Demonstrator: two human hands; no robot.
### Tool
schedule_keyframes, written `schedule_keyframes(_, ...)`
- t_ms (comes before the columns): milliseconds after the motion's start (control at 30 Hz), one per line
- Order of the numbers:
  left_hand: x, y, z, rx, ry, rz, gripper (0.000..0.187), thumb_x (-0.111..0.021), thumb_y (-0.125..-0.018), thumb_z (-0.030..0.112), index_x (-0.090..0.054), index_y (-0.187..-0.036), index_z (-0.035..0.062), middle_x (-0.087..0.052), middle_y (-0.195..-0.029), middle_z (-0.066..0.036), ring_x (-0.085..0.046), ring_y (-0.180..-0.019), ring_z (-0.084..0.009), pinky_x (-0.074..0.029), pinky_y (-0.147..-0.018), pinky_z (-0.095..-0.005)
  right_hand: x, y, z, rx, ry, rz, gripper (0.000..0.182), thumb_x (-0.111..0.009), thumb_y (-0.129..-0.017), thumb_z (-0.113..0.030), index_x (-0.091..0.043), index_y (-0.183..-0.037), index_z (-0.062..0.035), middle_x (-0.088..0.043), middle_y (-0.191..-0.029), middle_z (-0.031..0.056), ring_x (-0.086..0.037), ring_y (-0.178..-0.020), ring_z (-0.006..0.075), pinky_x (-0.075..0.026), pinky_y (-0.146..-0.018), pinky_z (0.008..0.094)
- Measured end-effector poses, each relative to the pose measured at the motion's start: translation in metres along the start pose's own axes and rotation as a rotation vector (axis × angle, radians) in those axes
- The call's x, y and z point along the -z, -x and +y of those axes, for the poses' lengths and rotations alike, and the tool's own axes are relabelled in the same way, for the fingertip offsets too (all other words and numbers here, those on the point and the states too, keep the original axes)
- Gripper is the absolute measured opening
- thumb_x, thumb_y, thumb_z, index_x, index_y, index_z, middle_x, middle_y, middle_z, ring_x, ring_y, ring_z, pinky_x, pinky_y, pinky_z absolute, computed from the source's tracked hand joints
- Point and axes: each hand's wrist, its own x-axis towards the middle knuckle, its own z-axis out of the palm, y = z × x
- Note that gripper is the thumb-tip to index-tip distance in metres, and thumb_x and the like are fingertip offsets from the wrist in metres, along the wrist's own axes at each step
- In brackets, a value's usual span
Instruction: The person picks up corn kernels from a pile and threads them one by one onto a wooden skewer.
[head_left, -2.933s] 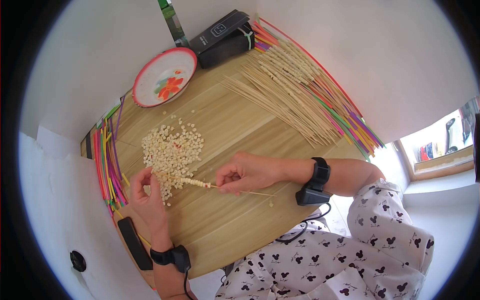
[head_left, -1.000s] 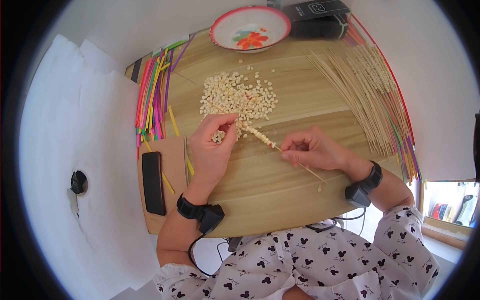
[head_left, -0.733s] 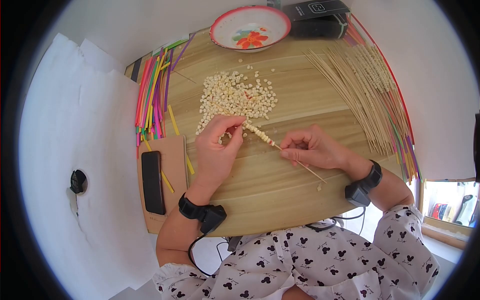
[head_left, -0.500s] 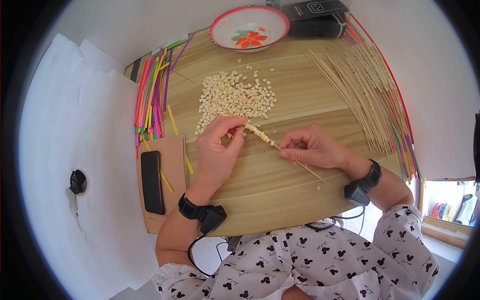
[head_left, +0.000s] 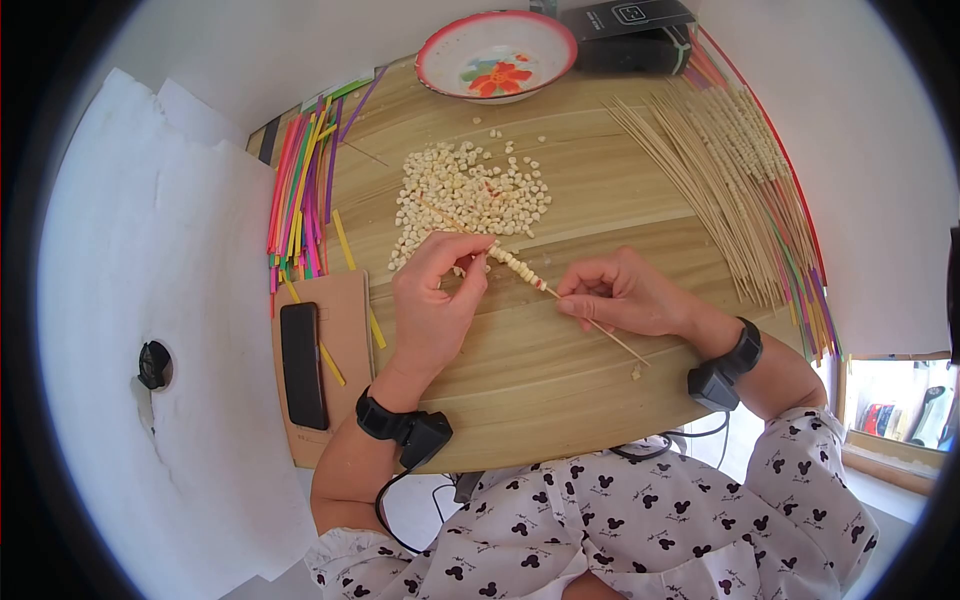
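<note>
A thin wooden skewer (head_left: 622, 344) slants across the middle of the table, with a row of small pale kernel-like pieces (head_left: 517, 266) threaded on it; one near the lower end looks reddish. My left hand (head_left: 443, 285) pinches at the upper end of that row with thumb and forefinger. Below the row, my right hand (head_left: 625, 293) grips the bare stick between thumb and fingers. A heap of the same loose pale pieces (head_left: 465, 185) lies just beyond my left hand. What exactly sits between the left fingertips is hidden.
A red-rimmed enamel bowl (head_left: 430, 75) stands at the back beside a black box (head_left: 630, 50). Several skewers (head_left: 700, 190), many threaded, lie at right. Coloured strips (head_left: 300, 190) lie at left, above a phone (head_left: 304, 365) on a brown notebook (head_left: 350, 300).
Both hands hold nearly the same pose on the skewer. The whole view has shifted very slightly; nothing was taken hold of or let go.
</note>
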Motion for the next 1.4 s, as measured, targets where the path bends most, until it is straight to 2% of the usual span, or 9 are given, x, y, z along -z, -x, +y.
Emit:
schedule_keyframes(233,-0.001,0.001,-0.001,-0.001,0.011,0.006,0.021,-0.06,-0.083,-0.008,-0.067,-0.101,-0.0011,-0.061,-0.09,-0.005,-0.056,-0.08,-0.0111,-0.045,-0.074,-0.0233,0.001,-0.001,0.005,0.009,0.034,-0.009,0.017,-0.058,-0.096,-0.019,-0.059,-0.089,-0.0028,-0.057,-0.066,-0.0034,-0.048,-0.055,0.0007,-0.037,-0.049,0.0179)
schedule_keyframes(600,0.0,0.0,0.001,-0.03,-0.014,0.006,0.02,-0.06,-0.084,-0.007,-0.067,-0.102,-0.0006,-0.062,-0.091,-0.005,-0.056,-0.082,-0.0107,-0.045,-0.074,-0.0233,0.001,-0.001,0.004,0.015,0.001,-0.009,0.016,-0.058,-0.096,-0.017,-0.059,-0.09,-0.0022,-0.058,-0.067,-0.0024,-0.05,-0.056,0.0018,-0.038,-0.049,0.0184)
schedule_keyframes(800,0.003,-0.003,-0.004,0.059,-0.004,0.093,0.017,-0.06,-0.085,-0.004,-0.066,-0.1,0.0001,-0.064,-0.091,-0.003,-0.054,-0.08,-0.0091,-0.046,-0.073,-0.0239,0.0,-0.003,0.007,0.009,-0.084,0.059,0.014,-0.059,-0.094,-0.015,-0.06,-0.09,-0.0012,-0.058,-0.068,-0.0015,-0.051,-0.058,0.0021,-0.039,-0.049,0.0181)
schedule_keyframes(900,0.008,-0.004,-0.008,-0.004,-0.127,0.068,0.015,-0.06,-0.085,-0.004,-0.066,-0.098,0.0001,-0.063,-0.089,-0.003,-0.055,-0.077,-0.0091,-0.047,-0.071,-0.0239,0.002,-0.003,0.006,0.013,-0.091,0.048,0.014,-0.06,-0.094,-0.014,-0.06,-0.09,-0.001,-0.058,-0.069,-0.0014,-0.051,-0.058,0.0019,-0.039,-0.049,0.0176)
schedule_keyframes(1067,0.011,-0.005,-0.011,-0.101,-0.36,-0.039,0.011,-0.063,-0.079,-0.002,-0.065,-0.089,0.0019,-0.061,-0.081,-0.006,-0.056,-0.071,-0.0161,-0.045,-0.065,-0.027,0.001,-0.002,0.007,0.028,-0.106,0.045,0.014,-0.059,-0.094,-0.014,-0.06,-0.09,-0.0008,-0.058,-0.069,-0.0016,-0.052,-0.058,0.0018,-0.038,-0.048,0.0173)
schedule_keyframes(1200,0.013,-0.007,-0.009,-0.154,-0.446,-0.111,0.009,-0.066,-0.077,0.0,-0.065,-0.085,0.0029,-0.058,-0.079,-0.007,-0.055,-0.074,-0.0193,-0.045,-0.063,-0.0305,0.001,-0.003,0.008,0.034,-0.09,0.046,0.014,-0.06,-0.094,-0.014,-0.06,-0.09,-0.0009,-0.058,-0.07,-0.0018,-0.052,-0.059,0.0018,-0.039,-0.048,0.0174)
schedule_keyframes(1400,0.015,-0.008,-0.005,-0.241,-0.543,-0.165,0.01,-0.071,-0.075,0.007,-0.063,-0.081,0.0056,-0.055,-0.08,-0.007,-0.054,-0.08,-0.0239,-0.04,-0.075,-0.0351,0.001,-0.002,0.005,0.019,-0.078,0.04,0.014,-0.06,-0.094,-0.014,-0.06,-0.09,-0.0012,-0.058,-0.071,-0.0024,-0.054,-0.061,0.0019,-0.041,-0.05,0.0172)
